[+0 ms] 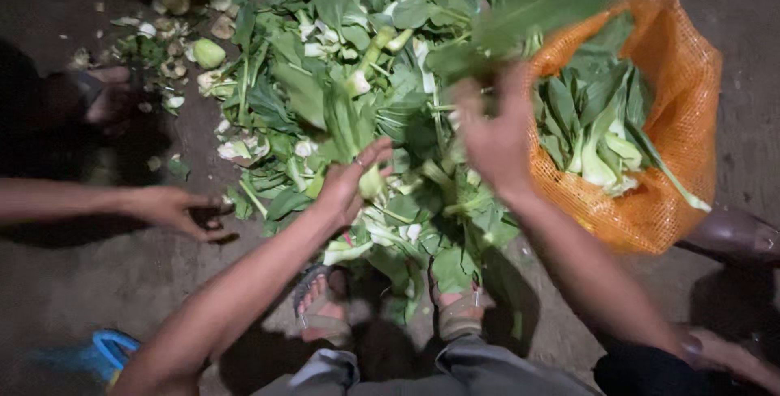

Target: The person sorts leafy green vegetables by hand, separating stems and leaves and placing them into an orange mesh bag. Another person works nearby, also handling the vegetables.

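over greens pile [357,79]: left hand [351,186] grips pale stalk [371,181]; right hand [491,132] clutches leafy bunch [528,6]

A bare, grey-brown ground [97,274], rough like packed earth or worn concrete, fills the scene under dim, uneven light. The centre is lit brightest, while the upper left corner and the left edge fall into deep shadow. Dark shadows pool across the lower middle of the ground. The upper right stretch of ground [747,6] shows a dull, grainy grey surface. No walls, windows or furniture come into sight; the view looks straight down. A blue plastic object [101,353] lies at the lower left, partly blurred.
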